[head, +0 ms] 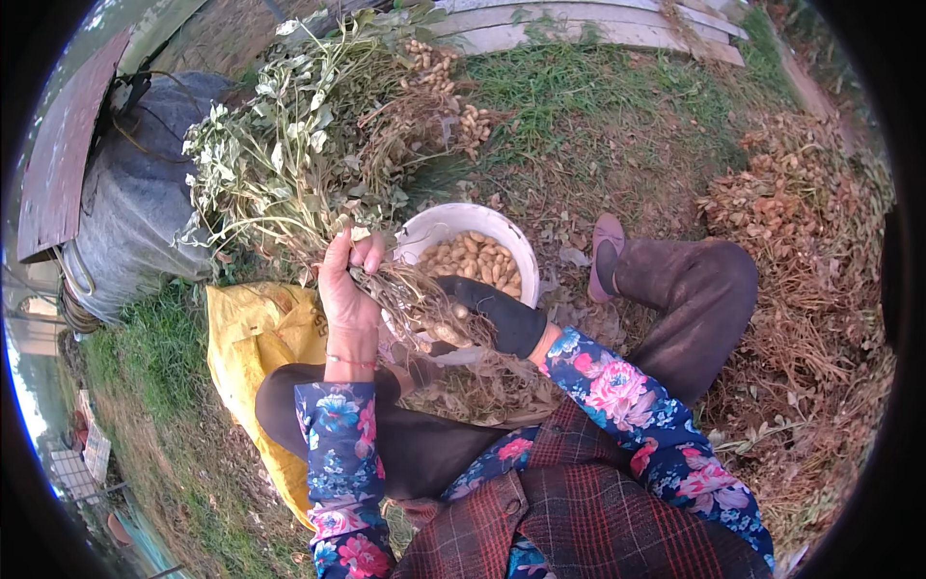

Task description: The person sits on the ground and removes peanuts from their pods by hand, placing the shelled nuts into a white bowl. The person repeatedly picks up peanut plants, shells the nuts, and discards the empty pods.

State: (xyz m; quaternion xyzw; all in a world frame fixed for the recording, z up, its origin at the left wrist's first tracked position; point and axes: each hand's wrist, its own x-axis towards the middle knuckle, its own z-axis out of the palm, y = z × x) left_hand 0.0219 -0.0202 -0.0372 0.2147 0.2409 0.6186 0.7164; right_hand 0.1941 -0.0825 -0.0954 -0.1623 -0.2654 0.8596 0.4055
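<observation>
My left hand (347, 282) is bare and closed around the stems of an uprooted peanut plant (268, 195). Its pale, wilted leaves spread up and to the left. The plant's roots (412, 297) hang to the right of my fist, with a few peanut pods (450, 334) among them. My right hand (503, 315), in a black glove, grips the root end; its fingertips are partly hidden by the roots. Just beyond both hands stands a white bucket (532, 253), partly filled with peanut pods (477, 257). The roots and glove cover part of its near side.
More peanut plants with pods (434, 72) lie beyond the bucket. A yellow sack (246, 326) is beside my left leg. At right is a heap of dry stripped plants (803, 289). A grey-covered object (145, 195) stands at left; whitish boards (579, 22) lie at the back.
</observation>
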